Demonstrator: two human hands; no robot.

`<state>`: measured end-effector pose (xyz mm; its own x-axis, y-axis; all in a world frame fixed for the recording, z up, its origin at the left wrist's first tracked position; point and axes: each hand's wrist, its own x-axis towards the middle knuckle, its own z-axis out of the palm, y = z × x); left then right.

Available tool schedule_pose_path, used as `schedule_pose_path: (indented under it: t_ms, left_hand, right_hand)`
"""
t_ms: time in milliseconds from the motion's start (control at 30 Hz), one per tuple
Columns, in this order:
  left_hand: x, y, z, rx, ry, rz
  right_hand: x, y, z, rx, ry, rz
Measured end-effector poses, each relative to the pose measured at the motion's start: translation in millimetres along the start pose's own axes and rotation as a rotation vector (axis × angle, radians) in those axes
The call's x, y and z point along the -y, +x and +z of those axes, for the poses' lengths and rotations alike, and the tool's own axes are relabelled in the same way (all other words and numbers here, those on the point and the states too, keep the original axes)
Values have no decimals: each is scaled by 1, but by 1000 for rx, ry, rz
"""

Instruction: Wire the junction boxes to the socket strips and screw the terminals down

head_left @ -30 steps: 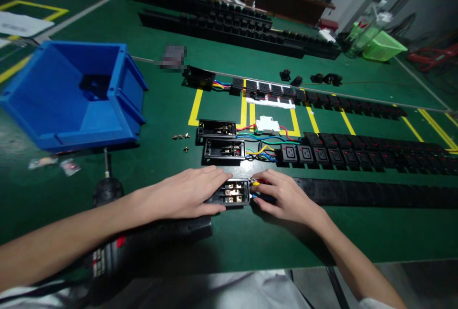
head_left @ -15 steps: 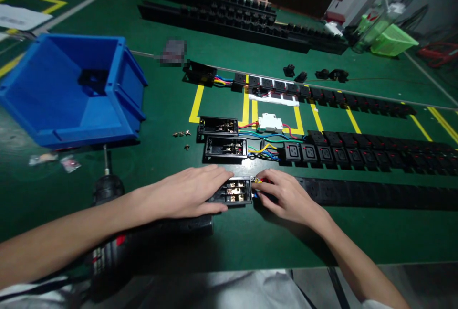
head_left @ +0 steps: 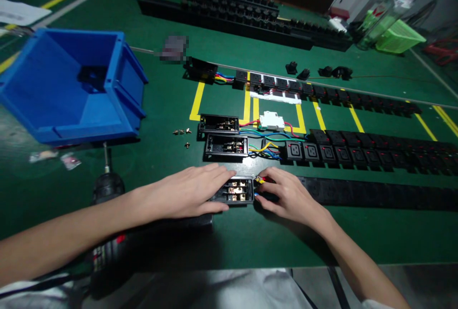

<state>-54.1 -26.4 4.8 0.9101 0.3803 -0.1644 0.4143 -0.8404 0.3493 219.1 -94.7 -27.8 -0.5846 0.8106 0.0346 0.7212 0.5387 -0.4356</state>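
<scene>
Head view: on the worktop [head_left: 257, 247], the left hand [head_left: 189, 192] clasps an open terminal housing [head_left: 237, 190] across its width, thumb at the near edge, other fingers at the far edge. The right hand [head_left: 286, 194], just beside the housing's right end, has its fingers apparently closed on coloured wires [head_left: 261, 180]. No wire is visibly seated on the brass contacts right of the left fingers; wiring there is judged unfinished. Beyond the fingers, two similar housings [head_left: 226, 146] also lie uncovered, near loose screws [head_left: 187, 145].
</scene>
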Motion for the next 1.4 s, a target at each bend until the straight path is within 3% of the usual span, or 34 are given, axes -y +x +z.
schedule_pose_path:
  t_ms: [700,1400]
  left_hand:
    - [-1,-1,1,28,-31,-7]
    - [0,0,2,-22,-64,-13]
  right_hand:
    - [-1,-1,-5,20,117,2]
    - [-4,0,-5,2,157,31]
